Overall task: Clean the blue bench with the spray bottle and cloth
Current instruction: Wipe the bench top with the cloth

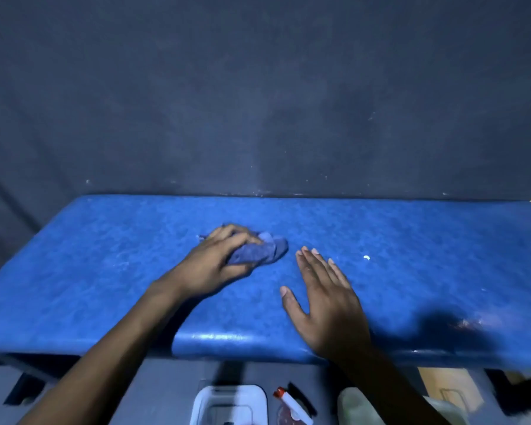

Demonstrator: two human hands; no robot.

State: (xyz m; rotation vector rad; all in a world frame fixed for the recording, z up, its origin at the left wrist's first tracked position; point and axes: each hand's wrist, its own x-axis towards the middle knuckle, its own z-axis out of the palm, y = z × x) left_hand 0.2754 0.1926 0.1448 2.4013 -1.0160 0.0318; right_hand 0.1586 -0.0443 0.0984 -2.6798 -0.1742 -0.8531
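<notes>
The blue padded bench [411, 240] spans the whole view in front of a dark wall. My left hand [215, 262] presses a crumpled blue cloth [264, 250] onto the middle of the bench top, fingers curled over it. My right hand [325, 302] lies flat on the bench just right of the cloth, fingers spread, holding nothing. The spray bottle [288, 403], with a red and white nozzle, stands on the floor below the bench's front edge, near the bottom of the view.
A small white speck [366, 257] lies on the bench right of my right hand. On the floor by the spray bottle sit a white plastic container [230, 403] and a pale bag-like object [359, 406]. A yellowish surface [451, 384] shows at lower right.
</notes>
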